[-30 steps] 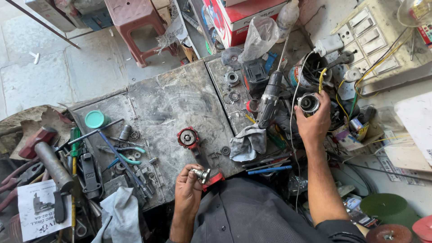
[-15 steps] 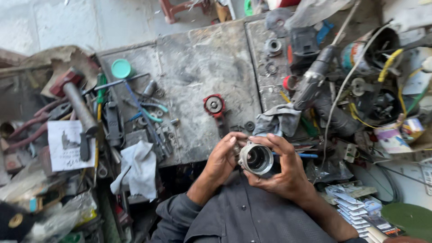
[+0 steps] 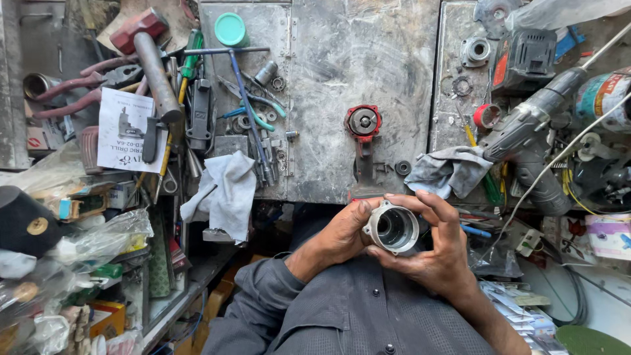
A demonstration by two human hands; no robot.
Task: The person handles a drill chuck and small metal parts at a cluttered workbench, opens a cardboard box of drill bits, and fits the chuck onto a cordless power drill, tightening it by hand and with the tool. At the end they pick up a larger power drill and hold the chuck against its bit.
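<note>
Down near the chest, both hands are cupping a round metal housing, its open bore facing up. The left hand is closing on its left side, the right hand is curling around the right, hiding much of the rim. Beyond them, on the table, a red-collared part is standing. A grey rag is partly covering a drill.

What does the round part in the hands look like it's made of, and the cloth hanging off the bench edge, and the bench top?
The round housing looks like cast metal, probably aluminium: dull silver-grey with a machined bore. The cloth looks like soft woven fabric, pale grey, creased and limp. The bench top appears to be sheet metal, scratched, stained and worn dull grey.
</note>
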